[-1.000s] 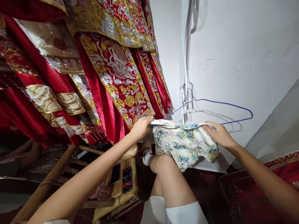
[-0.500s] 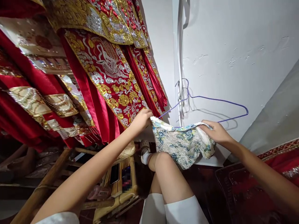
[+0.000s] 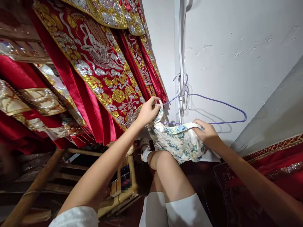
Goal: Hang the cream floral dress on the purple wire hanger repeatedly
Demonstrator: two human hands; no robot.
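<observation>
A floral garment [image 3: 176,143], white with blue, green and yellow print, hangs between my two hands above my knees. My left hand [image 3: 151,110] pinches its edge near the left end of a purple wire hanger [image 3: 217,100]. My right hand [image 3: 205,132] grips the other side of the same edge, thumb on top. The hanger's hook is up by a white strap [image 3: 181,63] on the wall, and its left end lies behind or inside the cloth, partly hidden. The hanger's right end sticks out bare beyond my right hand.
Red embroidered costumes [image 3: 101,63] with gold and silver sequins hang at the left. Below them stands a bamboo chair [image 3: 132,176] with a phone [image 3: 125,176] on its seat. A white wall [image 3: 224,47] is ahead; red fabric [image 3: 265,176] lies at the lower right.
My left hand has risen and lifted the left part of the garment's edge into a fold. My right hand has shifted a little left with the cloth. The view has turned slightly.
</observation>
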